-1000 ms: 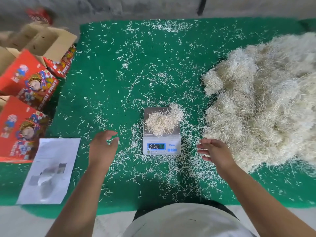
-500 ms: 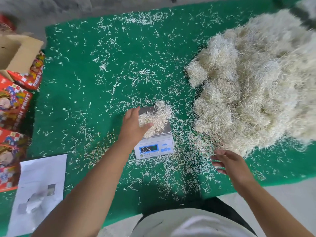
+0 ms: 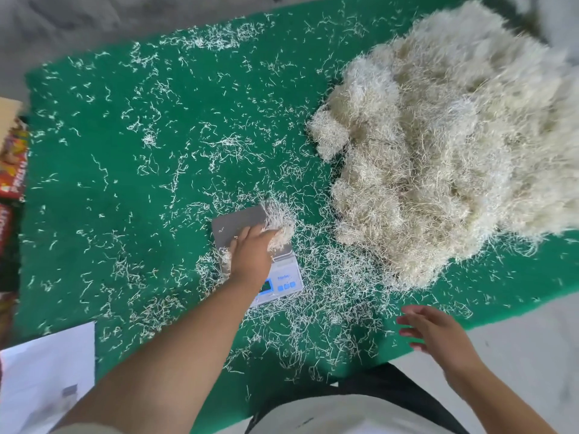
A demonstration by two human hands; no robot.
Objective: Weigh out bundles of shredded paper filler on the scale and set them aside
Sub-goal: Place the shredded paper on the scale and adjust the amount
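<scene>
A green mat [image 3: 125, 189] covered the counter, bright under even light. Grey floor [image 3: 78, 23] lay beyond its far edge, and pale grey floor [image 3: 532, 346] showed at the near right.

Soft, even daylight fills the scene, with faint shadows and no glare. The wide lens bends the edges, and motion blur smears the upper-right corner.
</scene>
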